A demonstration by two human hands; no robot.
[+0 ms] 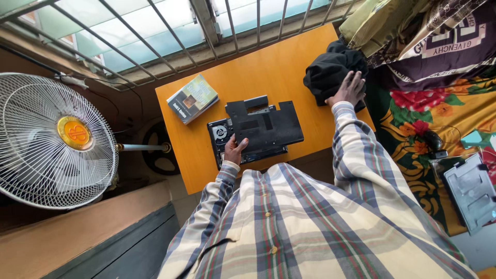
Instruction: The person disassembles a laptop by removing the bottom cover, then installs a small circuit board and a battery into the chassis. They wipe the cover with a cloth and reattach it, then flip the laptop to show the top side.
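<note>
Steadying the opened laptop at its near left corner, the left hand had its fingers curled over the edge of the dark chassis, gripping it so the machine stayed put on the orange table. The laptop lay upside down near the middle of the table, and its loose black bottom cover sat skewed across it, leaving a small round cooling fan exposed at the left end. Off to the right, the right hand stretched out with fingers spread flat — not closed around anything — pressing on a bunched black cloth at the table's far right corner. A thin book rested at the far left corner, well apart from the laptop. Beside the table stood a white pedestal fan, and on the other side a flowered bedcover carried a grey panel — seemingly set aside there, out of the way.
</note>
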